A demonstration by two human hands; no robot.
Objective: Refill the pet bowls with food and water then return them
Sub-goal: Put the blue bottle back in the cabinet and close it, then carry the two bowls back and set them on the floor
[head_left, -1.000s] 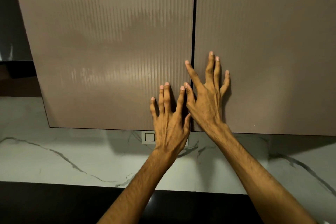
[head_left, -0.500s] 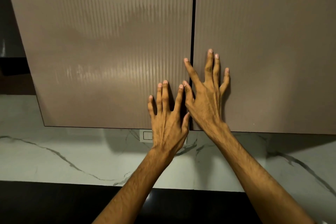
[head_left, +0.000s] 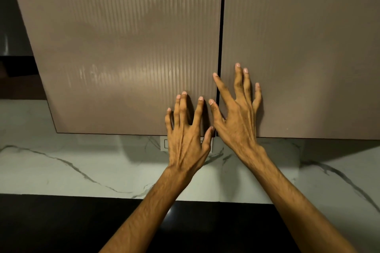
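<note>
Two bare hands rest, fingers spread and straight, against the lower part of a pair of closed wall-cabinet doors with a fine vertical ribbing. The left hand (head_left: 188,135) lies flat on the left cabinet door (head_left: 123,51), near its lower right corner, its thumb pointing up along the door's bottom edge; it grasps nothing. The right hand (head_left: 236,115) lies on the right cabinet door (head_left: 298,47), beside the dark vertical gap (head_left: 223,26) that separates the two doors; its index finger and thumb cross that gap and touch the left door. It too is released, holding nothing. Both forearms rise from the bottom of the view. Below the doors runs a white marble-veined backsplash (head_left: 61,162), on which a white switch plate (head_left: 164,144) sits, partly hidden behind the left hand. A dark, glossy worktop (head_left: 61,224) fills the foreground. The pet bowls, food and water are nowhere in view.
</note>
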